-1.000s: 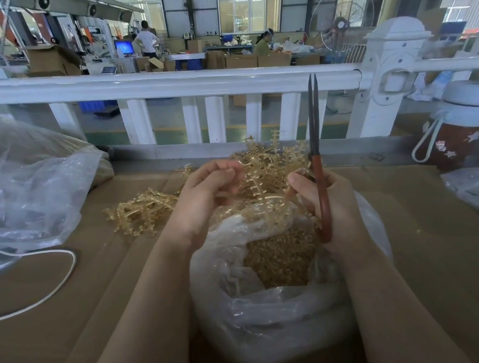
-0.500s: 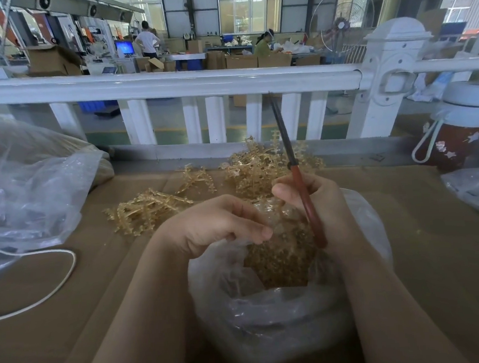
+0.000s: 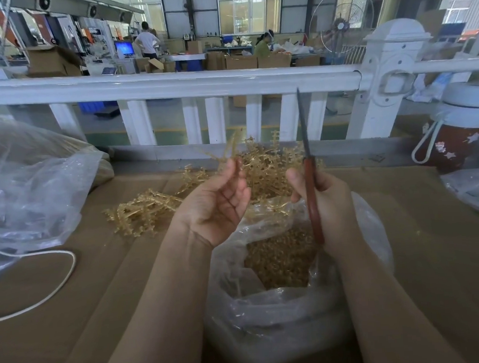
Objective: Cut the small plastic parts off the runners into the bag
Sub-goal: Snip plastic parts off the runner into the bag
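Observation:
A clear plastic bag (image 3: 274, 329) stands open between my forearms, with small amber parts (image 3: 280, 260) heaped inside it. My left hand (image 3: 217, 202), palm turned up above the bag's left rim, pinches an amber runner (image 3: 232, 149) at its fingertips, and the runner points up and away. My right hand (image 3: 325, 203) grips red-handled scissors (image 3: 310, 182) over the bag, blades together and pointing up. More amber runners (image 3: 147, 210) lie in piles on the table behind the bag.
A large clear bag (image 3: 25, 182) lies at the left with a white cord (image 3: 53, 285) curling in front of it. A red bottle with a white lid (image 3: 456, 137) stands at the right. A white railing (image 3: 169, 84) runs along the table's far edge.
My left hand has risen from the bag's mouth and turned palm up, now holding a runner. The scissors have tilted back towards upright.

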The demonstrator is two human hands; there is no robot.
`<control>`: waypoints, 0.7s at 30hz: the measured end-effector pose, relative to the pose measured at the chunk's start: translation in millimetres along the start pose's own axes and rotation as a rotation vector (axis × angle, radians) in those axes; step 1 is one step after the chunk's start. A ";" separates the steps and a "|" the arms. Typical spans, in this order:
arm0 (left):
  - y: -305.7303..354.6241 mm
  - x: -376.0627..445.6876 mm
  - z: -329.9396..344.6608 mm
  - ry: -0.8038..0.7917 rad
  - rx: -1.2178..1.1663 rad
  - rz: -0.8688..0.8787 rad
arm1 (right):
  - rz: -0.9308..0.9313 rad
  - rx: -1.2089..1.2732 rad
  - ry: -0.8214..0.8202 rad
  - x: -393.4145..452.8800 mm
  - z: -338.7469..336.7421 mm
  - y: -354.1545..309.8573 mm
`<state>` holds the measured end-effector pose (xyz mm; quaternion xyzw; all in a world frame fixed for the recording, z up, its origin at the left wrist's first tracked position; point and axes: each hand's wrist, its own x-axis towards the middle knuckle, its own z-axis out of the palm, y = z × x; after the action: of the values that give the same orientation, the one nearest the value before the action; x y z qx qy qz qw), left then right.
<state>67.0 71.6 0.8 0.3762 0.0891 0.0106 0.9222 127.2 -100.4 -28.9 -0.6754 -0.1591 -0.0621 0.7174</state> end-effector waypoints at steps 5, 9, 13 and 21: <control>-9.0 3.8 5.9 0.131 0.109 0.051 | 0.012 -0.034 -0.063 -0.5 3.4 1.1; -20.5 5.9 10.5 0.176 0.285 0.086 | 0.028 0.032 -0.155 -1.3 3.0 -0.9; -25.4 6.6 14.4 0.172 0.216 0.101 | 0.044 0.029 -0.192 -1.8 4.9 -1.7; -29.8 7.5 14.6 0.130 0.251 0.115 | 0.055 -0.031 -0.155 1.3 4.3 0.9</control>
<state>75.5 40.8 -10.8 0.4914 0.1276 0.0765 0.8581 128.1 -96.0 -29.3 -0.6933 -0.1947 0.0076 0.6939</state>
